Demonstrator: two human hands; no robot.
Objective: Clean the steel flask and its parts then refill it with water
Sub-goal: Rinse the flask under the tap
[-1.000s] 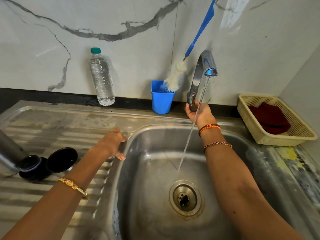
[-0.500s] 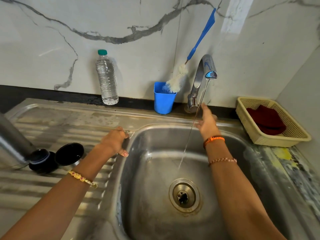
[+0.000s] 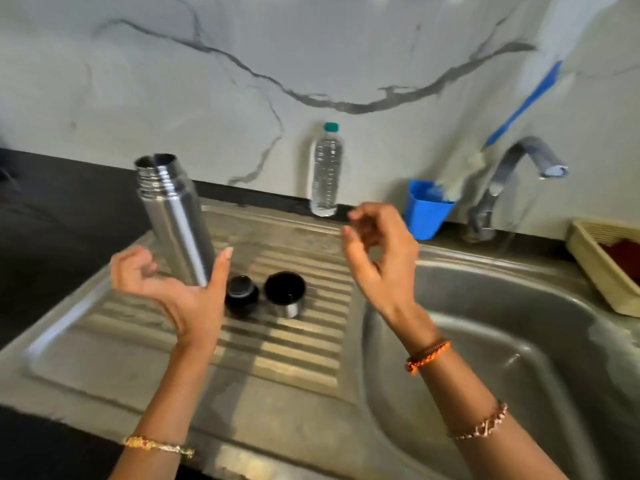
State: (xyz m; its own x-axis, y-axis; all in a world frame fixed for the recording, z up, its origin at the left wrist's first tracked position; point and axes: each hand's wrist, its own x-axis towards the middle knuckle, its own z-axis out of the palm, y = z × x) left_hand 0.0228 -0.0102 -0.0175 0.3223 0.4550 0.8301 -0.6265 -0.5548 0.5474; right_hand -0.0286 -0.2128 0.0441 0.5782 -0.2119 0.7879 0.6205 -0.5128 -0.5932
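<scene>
The open steel flask (image 3: 173, 216) stands on the ribbed drainboard (image 3: 284, 358), its threaded neck bare. My left hand (image 3: 173, 289) is cupped, palm up, just in front of the flask's base, with the thumb beside its right wall. I cannot tell whether it touches. Right of the flask sit the black stopper (image 3: 241, 294) and the steel cup lid (image 3: 284, 294), mouth up. My right hand (image 3: 377, 251) hovers above the drainboard's right edge, fingers loosely curled, holding nothing. The tap (image 3: 519, 164) stands at the back right, and a faint stream seems to fall from it.
A plastic water bottle (image 3: 325, 171) stands against the marble wall. A blue cup (image 3: 426, 209) holds a brush with a blue handle (image 3: 523, 109). The sink basin (image 3: 519, 358) lies on the right. A cream basket (image 3: 599, 271) with a red cloth (image 3: 623, 252) sits at the far right.
The view has swung left to the drainboard. My left hand left the sink rim and came up to the flask's base. My right hand left the tap and moved left.
</scene>
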